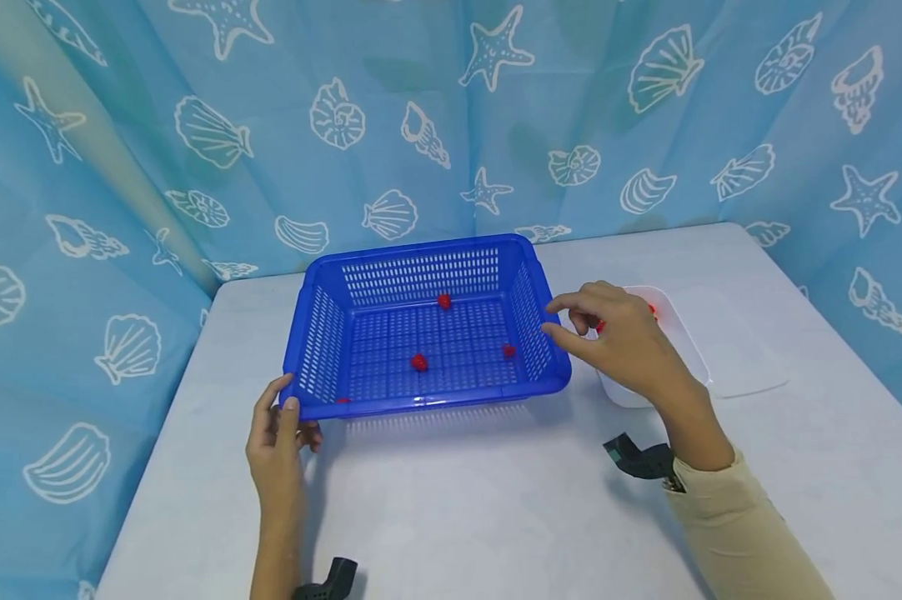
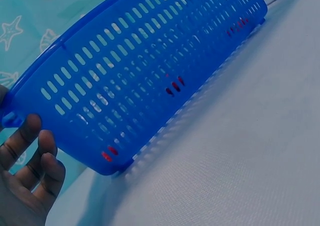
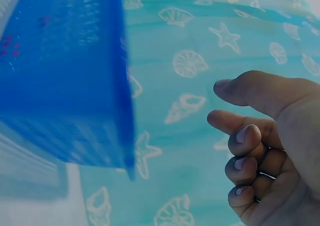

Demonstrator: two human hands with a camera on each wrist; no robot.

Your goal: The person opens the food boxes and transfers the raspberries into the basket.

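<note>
A blue slotted plastic basket (image 1: 436, 401) stands on the white table, tilted a little in the head view. My left hand (image 1: 277, 450) grips its front left corner, the thumb over the rim and the other fingers below. Several small red berry-like pieces lie on the basket floor, one near the middle (image 1: 418, 362) and another by the back wall (image 1: 444, 301). My right hand (image 1: 623, 337) hovers at the right rim, thumb and index finger apart with nothing between them. In the right wrist view its other fingers are loosely bent, away from the basket wall (image 3: 75, 100).
Partly behind my right hand is a white plastic container (image 1: 627, 398) with red pieces in it. A clear flat lid (image 1: 751, 367) lies to its right. A blue curtain (image 1: 436, 200) with shell prints hangs behind the white table (image 1: 451, 500).
</note>
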